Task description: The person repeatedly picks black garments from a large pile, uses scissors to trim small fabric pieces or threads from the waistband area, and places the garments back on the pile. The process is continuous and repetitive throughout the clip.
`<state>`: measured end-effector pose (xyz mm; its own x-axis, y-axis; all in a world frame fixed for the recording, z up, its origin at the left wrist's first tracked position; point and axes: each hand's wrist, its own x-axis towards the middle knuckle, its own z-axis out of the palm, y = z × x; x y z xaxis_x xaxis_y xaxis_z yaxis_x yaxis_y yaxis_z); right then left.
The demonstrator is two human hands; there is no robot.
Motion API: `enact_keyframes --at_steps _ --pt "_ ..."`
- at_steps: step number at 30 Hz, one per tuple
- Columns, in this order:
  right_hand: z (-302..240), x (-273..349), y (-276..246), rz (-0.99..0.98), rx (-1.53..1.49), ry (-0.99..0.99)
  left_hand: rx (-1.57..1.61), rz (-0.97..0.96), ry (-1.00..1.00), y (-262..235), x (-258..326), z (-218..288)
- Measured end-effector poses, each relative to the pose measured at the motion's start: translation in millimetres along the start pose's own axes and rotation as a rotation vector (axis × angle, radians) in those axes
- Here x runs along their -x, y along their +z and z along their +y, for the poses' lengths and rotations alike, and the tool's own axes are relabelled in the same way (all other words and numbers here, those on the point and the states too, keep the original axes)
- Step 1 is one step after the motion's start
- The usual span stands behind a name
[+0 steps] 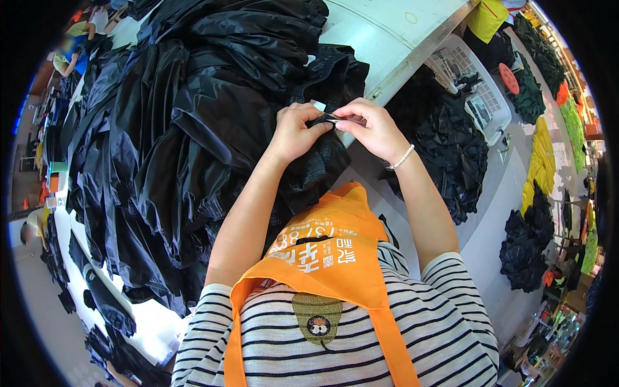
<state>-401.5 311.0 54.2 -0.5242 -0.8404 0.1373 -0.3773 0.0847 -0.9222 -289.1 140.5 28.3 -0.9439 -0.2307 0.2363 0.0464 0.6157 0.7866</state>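
Observation:
A large heap of shiny black garments (193, 129) covers the table's left part and spills toward me. At its right edge, my left hand (298, 131) is closed in a pinch on the edge of a black garment (325, 155) with gathered, elastic-looking bands. My right hand (369, 128), with a beaded bracelet (403, 157) at the wrist, is also closed, its thumb and forefinger pinched close to the left fingertips. Something thin and partly light-coloured shows between the hands; its kind is too small to make out. A small white tag (317, 104) stands just above the left fingers.
The pale table's edge (419, 61) runs diagonally at upper right. Beyond it are a white plastic basket (500, 109), dark cloth piles (451, 151) on the floor, another black bundle (525, 248) and yellow cloth (541, 155). Another person (69, 58) is at far upper left.

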Motion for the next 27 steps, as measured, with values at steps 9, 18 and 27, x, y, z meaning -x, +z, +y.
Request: enact_keyframes --at_steps 9,18,27 --pt "3.4 -3.6 5.0 0.077 0.043 0.023 -0.025 0.015 0.007 0.8 1.1 1.7" --pt "14.1 -7.6 30.2 0.255 -0.005 -0.039 -0.139 0.083 0.079 10.2 -0.4 -2.7" --pt "15.1 4.8 9.0 0.308 0.074 0.154 -0.016 0.076 -0.001 3.6 2.3 1.3"
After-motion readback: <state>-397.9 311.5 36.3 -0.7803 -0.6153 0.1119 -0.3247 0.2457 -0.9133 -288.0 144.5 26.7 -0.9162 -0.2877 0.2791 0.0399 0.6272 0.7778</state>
